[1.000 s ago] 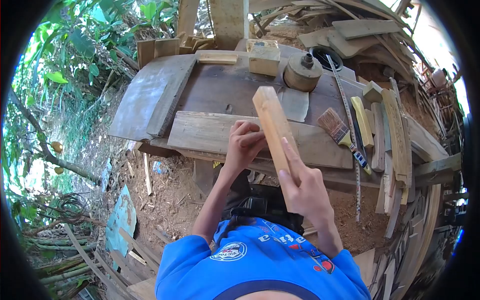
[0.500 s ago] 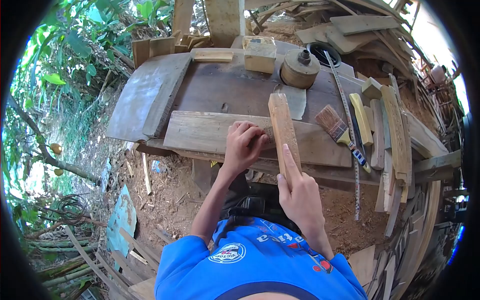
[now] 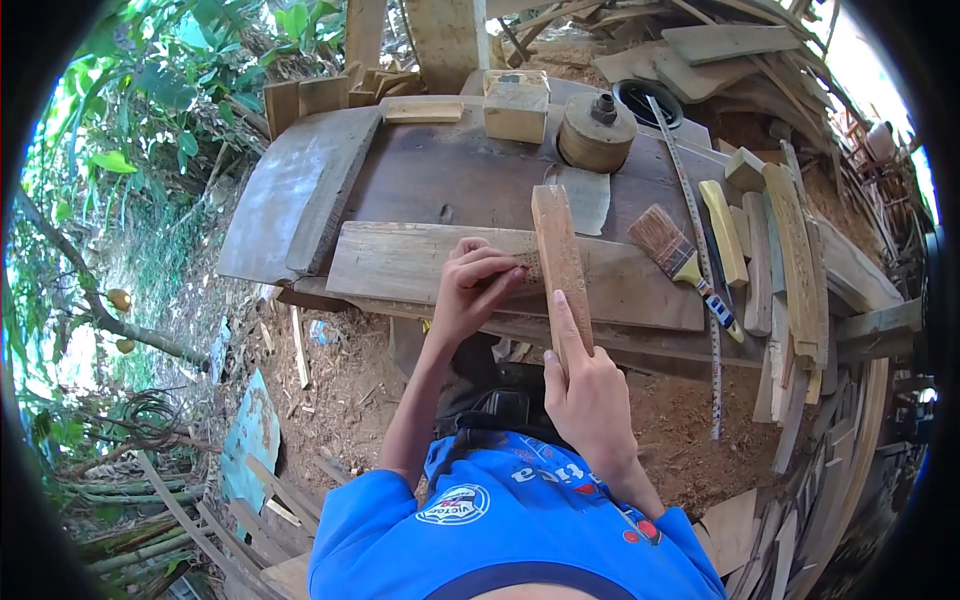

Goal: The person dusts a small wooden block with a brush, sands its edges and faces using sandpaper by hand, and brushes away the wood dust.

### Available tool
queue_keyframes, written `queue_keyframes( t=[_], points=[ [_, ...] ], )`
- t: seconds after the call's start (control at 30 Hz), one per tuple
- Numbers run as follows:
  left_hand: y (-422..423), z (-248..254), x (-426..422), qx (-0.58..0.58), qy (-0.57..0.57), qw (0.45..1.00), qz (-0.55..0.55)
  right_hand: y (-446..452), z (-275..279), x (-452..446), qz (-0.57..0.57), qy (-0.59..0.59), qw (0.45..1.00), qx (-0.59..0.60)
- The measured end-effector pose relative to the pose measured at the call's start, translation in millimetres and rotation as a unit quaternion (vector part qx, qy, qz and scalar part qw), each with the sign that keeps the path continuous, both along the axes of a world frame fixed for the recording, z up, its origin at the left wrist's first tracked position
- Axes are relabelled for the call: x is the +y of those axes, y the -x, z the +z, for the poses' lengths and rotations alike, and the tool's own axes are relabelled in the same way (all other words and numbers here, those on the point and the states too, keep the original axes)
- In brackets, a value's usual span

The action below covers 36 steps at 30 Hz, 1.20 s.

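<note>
right hand (image 3: 592, 400) grips a wooden bar (image 3: 559, 240), left hand (image 3: 474, 288) curls (its hold unclear)

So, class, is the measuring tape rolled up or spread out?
Spread out: the measuring tape runs in a long strip across the workbench and on past its near edge.

head camera | from wearer's head (round, dark-edged view) | faces forward-down | shirt (image 3: 540, 525) nearest, workbench (image 3: 430, 180) beyond

My shirt (image 3: 545, 530), blue with navy collar (image 3: 520, 572); my stick (image 3: 560, 245), tan; brush (image 3: 686, 268), brown-bristled, handle (image 3: 718, 309) striped blue-and-white.
</note>
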<state>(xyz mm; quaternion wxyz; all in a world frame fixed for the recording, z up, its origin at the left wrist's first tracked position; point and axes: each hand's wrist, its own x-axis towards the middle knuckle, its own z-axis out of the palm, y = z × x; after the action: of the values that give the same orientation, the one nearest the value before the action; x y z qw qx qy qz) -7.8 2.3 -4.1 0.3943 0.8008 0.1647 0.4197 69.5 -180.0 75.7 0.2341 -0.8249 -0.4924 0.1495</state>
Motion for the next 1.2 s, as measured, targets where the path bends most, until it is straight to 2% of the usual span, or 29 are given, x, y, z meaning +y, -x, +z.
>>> queue_keyframes(
  t=[0.17, 0.77, 0.87, 1.07, 1.2],
  points=[
    [-1, -4, 0, 0.002, -0.002, 1.0, 0.002, -2, 11, 0, -0.006, 0.025, 0.999, 0.033],
    [-2, -3, 1, 0.004, -0.018, 1.0, -0.001, -3, 11, 1, -0.007, 0.033, 0.999, 0.032],
    [-2, -2, 1, 0.007, -0.025, 1.0, -0.001, -4, 3, -1, 0.001, 0.011, 1.0, 0.003],
    [-3, -3, 1, 0.01, -0.038, 0.999, 0.003, -3, 14, 1, -0.009, 0.036, 0.999, 0.029],
    [-3, -1, -2, 0.006, -0.066, 0.998, 0.022, -23, 5, -6, 0.044, -0.118, 0.987, 0.103]
  ],
)
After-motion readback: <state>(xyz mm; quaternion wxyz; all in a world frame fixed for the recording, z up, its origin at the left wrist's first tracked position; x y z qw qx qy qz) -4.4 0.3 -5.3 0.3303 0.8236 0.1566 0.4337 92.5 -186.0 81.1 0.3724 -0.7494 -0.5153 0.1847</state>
